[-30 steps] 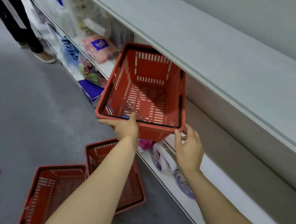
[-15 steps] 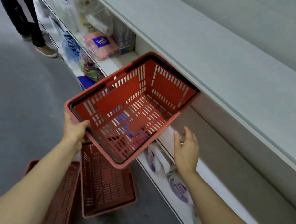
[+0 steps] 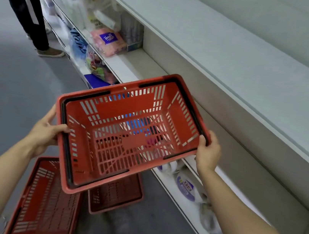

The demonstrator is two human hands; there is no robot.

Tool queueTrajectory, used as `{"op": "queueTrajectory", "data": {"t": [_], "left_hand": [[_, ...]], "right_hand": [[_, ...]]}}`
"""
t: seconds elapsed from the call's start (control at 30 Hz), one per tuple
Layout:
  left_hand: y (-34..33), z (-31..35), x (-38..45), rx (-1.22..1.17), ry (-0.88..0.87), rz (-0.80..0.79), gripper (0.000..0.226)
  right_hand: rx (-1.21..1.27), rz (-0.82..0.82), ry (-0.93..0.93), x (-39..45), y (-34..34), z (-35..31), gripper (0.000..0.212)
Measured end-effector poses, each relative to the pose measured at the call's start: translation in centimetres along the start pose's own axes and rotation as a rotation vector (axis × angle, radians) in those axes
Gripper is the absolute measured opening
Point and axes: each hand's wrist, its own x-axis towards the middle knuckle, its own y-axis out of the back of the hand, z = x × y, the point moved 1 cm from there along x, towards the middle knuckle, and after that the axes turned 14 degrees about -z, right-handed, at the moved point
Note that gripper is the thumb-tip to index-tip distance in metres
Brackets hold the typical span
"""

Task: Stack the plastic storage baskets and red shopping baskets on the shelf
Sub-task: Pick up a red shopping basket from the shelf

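I hold an empty red shopping basket (image 3: 127, 132) in the air in front of the white shelf unit (image 3: 209, 51), its long side towards the shelf. My left hand (image 3: 47, 131) grips the left short rim. On the right short rim my right hand (image 3: 207, 151) is closed. Black handles lie folded along the rim. Two more red baskets rest on the floor below: one at the lower left (image 3: 46, 205), the other (image 3: 117, 195) partly hidden under the held basket.
Tissue packs (image 3: 109, 41) and wrapped goods fill the shelves at the left. A bare stretch of middle shelf (image 3: 137, 64) lies just beyond the basket. Packaged rolls (image 3: 186, 186) sit on the lower shelf. A person's legs (image 3: 31, 12) stand up the aisle.
The basket has come out from the shelf and turned so its long side faces it. My right hand, free before, has taken the right rim; my left hand shifted to the left rim.
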Motion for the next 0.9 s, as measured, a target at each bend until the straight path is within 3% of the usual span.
{"op": "queueTrajectory", "data": {"t": [0.2,0.53,0.9], "left_hand": [[0.5,1.7,-2.7,0.048,-0.141,0.036,0.096],[-0.4,2.8,-12.1,0.057,-0.517,0.175,0.071],[1.4,9.8,-23.3,0.317,-0.645,0.101,0.07]], "right_hand": [[0.081,0.071,0.114,-5.6,1.1,-0.2,0.029],[0.254,0.298,0.174,-17.4,4.3,-0.7,0.038],[0.495,0.496,0.237,-34.1,13.1,-3.2,0.036]]}}
